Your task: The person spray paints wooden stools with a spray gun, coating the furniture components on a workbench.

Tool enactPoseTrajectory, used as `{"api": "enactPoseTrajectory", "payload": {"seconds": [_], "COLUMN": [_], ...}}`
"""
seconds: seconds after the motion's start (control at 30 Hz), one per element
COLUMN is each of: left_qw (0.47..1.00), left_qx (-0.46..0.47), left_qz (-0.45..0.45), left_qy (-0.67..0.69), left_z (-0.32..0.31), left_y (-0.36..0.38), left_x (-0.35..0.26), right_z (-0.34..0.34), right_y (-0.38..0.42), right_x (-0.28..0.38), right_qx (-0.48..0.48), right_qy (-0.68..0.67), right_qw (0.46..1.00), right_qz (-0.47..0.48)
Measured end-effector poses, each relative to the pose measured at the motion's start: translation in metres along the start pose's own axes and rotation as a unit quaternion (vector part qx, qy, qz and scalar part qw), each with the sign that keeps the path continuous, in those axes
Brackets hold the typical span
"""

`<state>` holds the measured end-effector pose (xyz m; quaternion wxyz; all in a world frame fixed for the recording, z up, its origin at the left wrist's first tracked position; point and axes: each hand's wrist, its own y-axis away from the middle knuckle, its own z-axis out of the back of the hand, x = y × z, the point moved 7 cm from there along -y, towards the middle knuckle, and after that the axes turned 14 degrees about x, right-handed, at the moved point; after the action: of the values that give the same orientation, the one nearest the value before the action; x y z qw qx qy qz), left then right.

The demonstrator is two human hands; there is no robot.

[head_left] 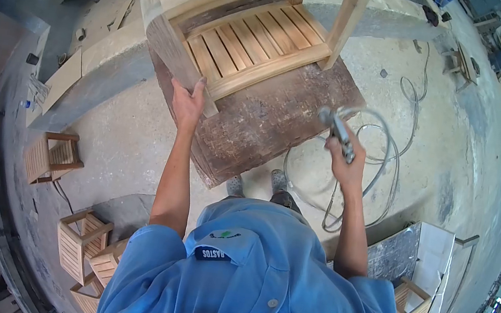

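Note:
A slatted wooden stool [255,83] with a lower shelf stands on a worn brown work board [254,131]. Its near left corner is in the grip of my left hand [188,103], fingers on one side and thumb on the other. To the right, apart from the stool, my right hand [348,158] is closed round a metal spray gun [336,130]. The gun's nozzle end points up and left, slightly blurred. A grey hose [389,138] loops beside it.
The hose trails in coils over the concrete floor. Several small slatted wooden stools [80,244] stand at lower left, and another [410,307] at lower right beside an open panelled box [434,249]. A low concrete ledge [105,70] runs behind the board.

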<state>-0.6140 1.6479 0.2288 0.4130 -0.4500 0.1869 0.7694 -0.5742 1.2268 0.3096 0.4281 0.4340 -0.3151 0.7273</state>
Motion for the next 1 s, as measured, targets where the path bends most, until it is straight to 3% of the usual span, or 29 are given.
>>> {"api": "enactPoseTrajectory", "payload": {"seconds": [0.1, 0.3, 0.37, 0.43, 0.5, 0.57, 0.77, 0.8, 0.9, 1.0], "left_qw": [0.999, 0.98, 0.968, 0.961, 0.91, 0.891, 0.826, 0.833, 0.813, 0.792], "left_qx": [0.021, 0.17, 0.129, 0.235, 0.403, 0.426, 0.516, 0.516, 0.551, 0.567], "left_qz": [-0.032, -0.101, -0.208, -0.098, 0.009, 0.072, 0.08, 0.069, 0.185, 0.204], "left_qy": [-0.021, 0.021, -0.057, -0.111, -0.097, -0.143, -0.213, -0.186, -0.03, 0.094], "left_z": [-0.006, -0.019, -0.02, -0.051, -0.083, -0.092, -0.107, -0.113, -0.128, -0.167], "left_y": [0.005, 0.012, 0.056, 0.11, 0.168, 0.211, 0.254, 0.258, 0.266, 0.287], "left_x": [0.015, 0.072, 0.064, 0.141, 0.181, 0.175, 0.127, 0.132, 0.133, 0.178], "right_z": [-0.028, -0.066, -0.067, -0.076, -0.085, -0.1, -0.187, -0.19, -0.195, -0.19], "right_y": [0.042, 0.058, 0.047, 0.035, 0.026, 0.017, 0.009, 0.013, 0.032, 0.048], "right_x": [0.017, 0.048, 0.075, 0.102, 0.111, 0.108, -0.013, -0.014, -0.016, -0.006], "right_qx": [0.052, 0.117, 0.105, 0.081, 0.085, 0.091, 0.13, 0.122, 0.132, 0.182], "right_qy": [-0.122, -0.267, -0.292, -0.318, -0.321, -0.31, -0.123, -0.076, -0.064, -0.059], "right_qw": [0.991, 0.955, 0.951, 0.94, 0.935, 0.94, 0.981, 0.988, 0.989, 0.98], "right_qz": [-0.024, -0.06, 0.02, 0.096, 0.126, 0.106, -0.068, -0.057, -0.027, -0.043]}}
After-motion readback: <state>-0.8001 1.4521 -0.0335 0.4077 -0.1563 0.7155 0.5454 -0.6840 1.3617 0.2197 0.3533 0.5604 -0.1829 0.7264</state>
